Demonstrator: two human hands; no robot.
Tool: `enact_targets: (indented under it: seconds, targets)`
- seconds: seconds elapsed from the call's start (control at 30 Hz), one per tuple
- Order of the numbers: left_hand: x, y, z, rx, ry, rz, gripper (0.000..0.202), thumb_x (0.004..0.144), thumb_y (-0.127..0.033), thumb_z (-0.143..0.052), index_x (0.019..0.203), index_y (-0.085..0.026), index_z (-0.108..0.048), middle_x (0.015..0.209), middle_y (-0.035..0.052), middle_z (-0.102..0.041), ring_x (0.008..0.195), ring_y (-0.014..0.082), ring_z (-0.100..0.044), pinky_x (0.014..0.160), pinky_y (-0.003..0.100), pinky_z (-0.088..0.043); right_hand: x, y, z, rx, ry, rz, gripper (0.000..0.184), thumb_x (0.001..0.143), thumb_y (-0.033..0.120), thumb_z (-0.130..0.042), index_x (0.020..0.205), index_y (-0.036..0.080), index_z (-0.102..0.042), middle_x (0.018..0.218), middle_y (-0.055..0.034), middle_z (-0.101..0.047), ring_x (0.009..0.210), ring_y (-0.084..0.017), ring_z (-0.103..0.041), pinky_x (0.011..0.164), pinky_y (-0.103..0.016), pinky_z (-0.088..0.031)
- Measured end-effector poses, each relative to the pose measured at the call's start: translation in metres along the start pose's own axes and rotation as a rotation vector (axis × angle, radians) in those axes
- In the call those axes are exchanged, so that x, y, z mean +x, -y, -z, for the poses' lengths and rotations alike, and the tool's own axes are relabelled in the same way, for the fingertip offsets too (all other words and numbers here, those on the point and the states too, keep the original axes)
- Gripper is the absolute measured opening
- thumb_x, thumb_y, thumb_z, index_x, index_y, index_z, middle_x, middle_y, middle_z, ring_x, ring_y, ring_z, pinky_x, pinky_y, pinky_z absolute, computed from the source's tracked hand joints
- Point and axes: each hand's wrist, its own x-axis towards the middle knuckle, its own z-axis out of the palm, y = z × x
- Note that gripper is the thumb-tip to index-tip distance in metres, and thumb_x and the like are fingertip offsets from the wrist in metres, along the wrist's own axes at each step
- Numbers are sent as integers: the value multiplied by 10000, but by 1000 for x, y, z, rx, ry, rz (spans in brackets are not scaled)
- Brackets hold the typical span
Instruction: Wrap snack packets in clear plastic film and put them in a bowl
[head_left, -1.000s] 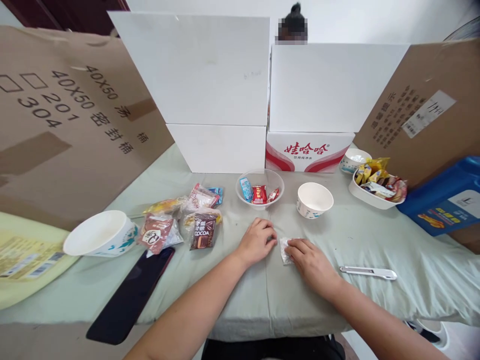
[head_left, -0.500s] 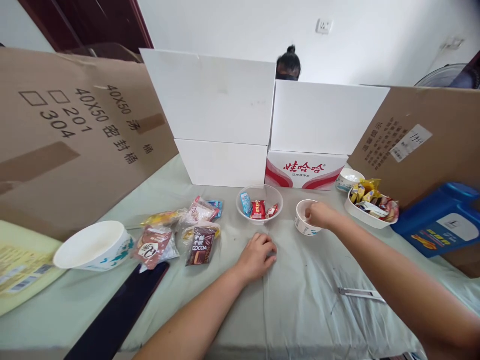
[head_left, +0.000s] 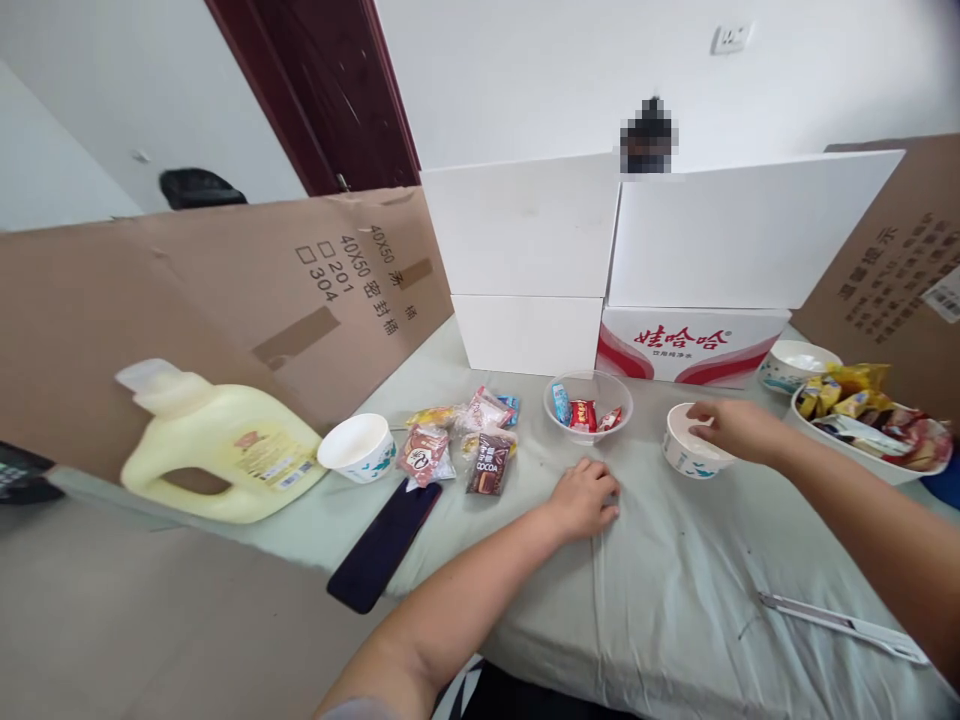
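My left hand point(head_left: 585, 500) rests palm down on the cloth, fingers loosely bent and holding nothing, just in front of a clear plastic bowl point(head_left: 624, 420). Inside that bowl lie a blue packet point(head_left: 561, 403), a red packet point(head_left: 583, 415) and a smaller red-and-white packet point(head_left: 610, 420). Over the right rim of a small white paper bowl point(head_left: 697, 463) is my right hand point(head_left: 739, 430). Its thumb and forefinger look apart above the bowl's mouth, with nothing visible between them. Whether they touch the rim I cannot tell.
Wrapped snacks point(head_left: 489, 465), a phone point(head_left: 384, 545), another paper bowl point(head_left: 360, 450) and a yellow jug point(head_left: 225, 450) stand left. A filled snack bowl point(head_left: 862, 455), a paper bowl point(head_left: 799, 365) and a box cutter point(head_left: 844, 627) are right. Boxes point(head_left: 529, 240) wall the back; a person's head shows behind.
The view has swung left, shifting everything rightward in the picture. My right hand's fingers, which were down inside the small paper bowl, now show higher, at its rim. My left hand stays put.
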Motion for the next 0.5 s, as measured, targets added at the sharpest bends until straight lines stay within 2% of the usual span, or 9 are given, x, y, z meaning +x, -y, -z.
enact_targets:
  seconds: [0.07, 0.13, 0.2, 0.23, 0.27, 0.3, 0.33, 0.4, 0.5]
  targets:
    - [-8, -1, 20, -2, 44, -60, 251, 788, -272, -695, 1027, -205, -662, 1098, 65, -630, 1048, 244, -563, 917, 381, -477, -37, -15, 3, 82, 39, 32, 269, 824, 373, -578, 993, 210, -708, 893, -92, -720, 719, -187, -655, 626, -303, -445]
    - [-20, 6, 46, 27, -75, -47, 246, 816, -251, -655, 1058, -205, -649, 1117, 67, -637, 1057, 236, -575, 956, 388, -458, -85, -42, -12, 200, 75, 94, 351, 850, 505, -525, 1016, 253, -705, 987, -132, -714, 728, -203, -669, 638, -340, -470]
    - [-36, 21, 70, 132, -294, 94, 269, 829, -221, -620, 1097, -198, -626, 1165, 94, -626, 1142, 266, -540, 1021, 447, -401, -135, -77, -43, 227, 10, 179, 362, 796, 579, -586, 992, 304, -717, 1002, -167, -710, 792, -240, -688, 689, -380, -487]
    - [-45, 30, 80, 196, -380, 197, 311, 825, -216, -616, 1134, -188, -605, 1216, 119, -603, 1204, 291, -501, 1054, 491, -355, -159, -94, -62, 217, -83, 197, 363, 768, 601, -611, 988, 332, -716, 991, -171, -711, 820, -255, -689, 718, -405, -488]
    - [-53, 39, 88, 250, -428, 305, 376, 812, -221, -627, 1181, -176, -574, 1278, 148, -568, 1268, 323, -449, 1076, 537, -306, -180, -109, -82, 207, -186, 202, 367, 746, 616, -623, 992, 358, -710, 973, -167, -714, 828, -266, -689, 736, -427, -490]
    - [-60, 48, 93, 287, -429, 393, 448, 794, -235, -646, 1223, -163, -541, 1325, 173, -535, 1317, 351, -395, 1088, 575, -263, -199, -120, -100, 194, -262, 200, 356, 742, 612, -625, 1002, 382, -702, 982, -161, -715, 853, -274, -686, 759, -441, -492]
    - [-68, 56, 96, 310, -402, 448, 502, 780, -254, -660, 1250, -156, -516, 1354, 187, -513, 1347, 370, -353, 1094, 601, -229, -215, -127, -116, 191, -325, 210, 352, 740, 605, -620, 1011, 394, -697, 992, -159, -713, 871, -281, -684, 774, -451, -496]
    - [-81, 64, 93, 330, -346, 466, 534, 765, -277, -670, 1257, -151, -504, 1370, 192, -501, 1375, 384, -308, 1102, 615, -204, -238, -126, -138, 168, -397, 203, 346, 744, 562, -603, 1053, 420, -671, 1044, -149, -702, 918, -294, -673, 795, -473, -492]
    - [-102, 58, 73, 332, -412, 399, 486, 761, -228, -651, 1220, -139, -519, 1375, 194, -474, 1364, 376, -324, 1092, 571, -288, -255, -100, -146, 129, -466, 157, 389, 769, 507, -546, 1141, 414, -614, 1093, -136, -687, 996, -323, -644, 868, -513, -453]
